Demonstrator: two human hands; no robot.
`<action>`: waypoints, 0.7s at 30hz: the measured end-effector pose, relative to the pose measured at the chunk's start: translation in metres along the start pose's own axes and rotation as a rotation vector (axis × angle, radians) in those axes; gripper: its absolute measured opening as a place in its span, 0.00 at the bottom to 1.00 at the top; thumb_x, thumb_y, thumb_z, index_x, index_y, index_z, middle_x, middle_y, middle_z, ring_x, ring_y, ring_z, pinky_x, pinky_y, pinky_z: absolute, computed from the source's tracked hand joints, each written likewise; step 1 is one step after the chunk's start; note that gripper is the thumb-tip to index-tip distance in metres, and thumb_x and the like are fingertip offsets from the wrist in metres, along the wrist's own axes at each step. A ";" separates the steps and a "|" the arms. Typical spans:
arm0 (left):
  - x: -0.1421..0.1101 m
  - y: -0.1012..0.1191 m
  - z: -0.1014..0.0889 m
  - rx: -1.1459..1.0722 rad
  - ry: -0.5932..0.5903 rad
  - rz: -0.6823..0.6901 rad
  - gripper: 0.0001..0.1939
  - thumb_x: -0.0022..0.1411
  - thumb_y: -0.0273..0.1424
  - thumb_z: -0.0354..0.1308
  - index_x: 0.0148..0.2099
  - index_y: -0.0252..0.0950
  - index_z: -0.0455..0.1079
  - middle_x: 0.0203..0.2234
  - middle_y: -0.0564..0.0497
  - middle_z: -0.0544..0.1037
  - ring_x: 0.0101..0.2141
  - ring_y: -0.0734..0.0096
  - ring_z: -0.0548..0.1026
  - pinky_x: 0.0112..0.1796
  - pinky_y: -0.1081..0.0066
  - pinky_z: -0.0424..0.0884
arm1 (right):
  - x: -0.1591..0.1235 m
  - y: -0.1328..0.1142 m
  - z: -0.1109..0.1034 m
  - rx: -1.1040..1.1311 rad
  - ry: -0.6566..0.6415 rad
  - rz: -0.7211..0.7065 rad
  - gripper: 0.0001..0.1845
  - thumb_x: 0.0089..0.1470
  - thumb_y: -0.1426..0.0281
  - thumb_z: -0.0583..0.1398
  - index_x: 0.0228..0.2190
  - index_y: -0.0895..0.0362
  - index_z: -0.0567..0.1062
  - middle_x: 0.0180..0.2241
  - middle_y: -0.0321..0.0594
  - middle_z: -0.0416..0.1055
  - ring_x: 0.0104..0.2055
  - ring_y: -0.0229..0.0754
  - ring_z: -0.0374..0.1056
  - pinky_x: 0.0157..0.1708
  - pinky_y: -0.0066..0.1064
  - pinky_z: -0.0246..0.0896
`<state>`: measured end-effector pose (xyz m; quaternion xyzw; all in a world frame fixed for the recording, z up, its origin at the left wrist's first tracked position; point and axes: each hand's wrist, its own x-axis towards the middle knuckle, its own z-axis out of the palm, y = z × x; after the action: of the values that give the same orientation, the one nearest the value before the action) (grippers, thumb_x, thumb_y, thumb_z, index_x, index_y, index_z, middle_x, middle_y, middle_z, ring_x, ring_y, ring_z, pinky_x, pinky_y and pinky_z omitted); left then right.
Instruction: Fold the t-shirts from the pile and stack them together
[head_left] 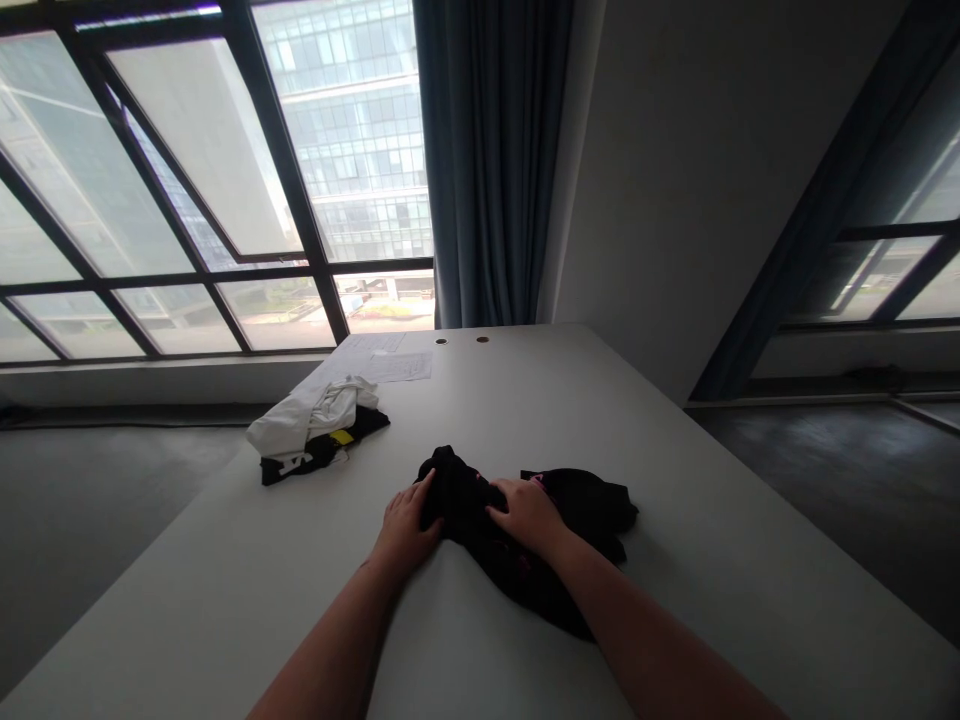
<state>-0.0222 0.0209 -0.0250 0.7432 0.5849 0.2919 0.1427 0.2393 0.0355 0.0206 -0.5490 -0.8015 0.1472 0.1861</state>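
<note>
A pile of white and black clothes (315, 430) is sitting at the table's (712, 520) left edge, well apart from the hands. The left hand (407, 525) is lying flat, fingers together, pressing the left end of a crumpled black garment (592, 505). The garment is stretching left to right across the table's middle. The right hand (527, 515) is resting on top of it, fingers loosely curled, pinching nothing visible.

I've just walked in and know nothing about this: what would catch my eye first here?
Two bare hands, left hand and right hand, press on a crumpled black garment at the middle of a white table. Farther back on the left lies a pile of clothes, and beyond it a big window.
</note>
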 end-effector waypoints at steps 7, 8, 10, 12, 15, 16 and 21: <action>0.003 -0.008 0.009 -0.060 0.190 -0.117 0.41 0.60 0.31 0.61 0.75 0.43 0.55 0.64 0.40 0.65 0.64 0.47 0.65 0.64 0.47 0.61 | -0.012 0.008 0.000 0.112 0.344 -0.309 0.13 0.58 0.79 0.61 0.42 0.54 0.79 0.39 0.42 0.75 0.43 0.47 0.69 0.49 0.40 0.62; 0.004 -0.009 0.007 -0.089 0.221 -0.116 0.38 0.63 0.30 0.58 0.74 0.42 0.57 0.64 0.40 0.65 0.65 0.48 0.65 0.65 0.47 0.61 | -0.015 0.006 -0.001 0.097 0.382 -0.380 0.15 0.58 0.80 0.59 0.42 0.53 0.80 0.37 0.42 0.74 0.43 0.47 0.68 0.49 0.40 0.62; 0.005 -0.008 0.001 -0.160 0.288 -0.066 0.32 0.68 0.30 0.52 0.72 0.43 0.59 0.66 0.41 0.64 0.66 0.52 0.64 0.66 0.48 0.60 | -0.019 0.002 -0.003 0.067 0.415 -0.515 0.17 0.58 0.81 0.57 0.42 0.52 0.80 0.36 0.42 0.72 0.41 0.47 0.66 0.48 0.41 0.63; 0.005 -0.003 -0.009 -0.199 0.324 0.031 0.28 0.71 0.30 0.48 0.71 0.44 0.61 0.67 0.44 0.64 0.67 0.56 0.62 0.67 0.48 0.59 | -0.023 -0.005 -0.006 0.066 0.389 -0.633 0.18 0.59 0.81 0.56 0.43 0.51 0.80 0.36 0.42 0.71 0.42 0.47 0.66 0.49 0.42 0.64; 0.000 0.015 -0.020 -0.155 0.241 0.195 0.21 0.72 0.30 0.49 0.62 0.45 0.71 0.67 0.47 0.65 0.69 0.55 0.59 0.67 0.47 0.57 | -0.029 -0.012 -0.010 0.154 0.288 -0.733 0.18 0.59 0.74 0.60 0.50 0.51 0.78 0.42 0.44 0.74 0.46 0.48 0.70 0.54 0.45 0.65; -0.002 0.022 -0.022 -0.127 0.186 0.241 0.16 0.71 0.30 0.50 0.56 0.44 0.75 0.67 0.48 0.66 0.69 0.54 0.57 0.67 0.47 0.57 | -0.030 -0.013 -0.011 0.209 0.263 -0.730 0.20 0.60 0.71 0.61 0.54 0.52 0.75 0.44 0.45 0.75 0.48 0.49 0.71 0.55 0.45 0.66; -0.009 0.050 -0.019 -0.030 -0.100 0.359 0.07 0.66 0.31 0.60 0.32 0.40 0.71 0.51 0.50 0.80 0.59 0.54 0.70 0.63 0.49 0.59 | -0.031 -0.007 -0.007 0.375 0.320 -0.504 0.13 0.67 0.71 0.54 0.49 0.53 0.75 0.39 0.41 0.80 0.39 0.42 0.76 0.43 0.33 0.70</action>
<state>0.0038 -0.0035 0.0154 0.8469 0.4307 0.2842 0.1283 0.2466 0.0043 0.0261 -0.3063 -0.8316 0.1532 0.4373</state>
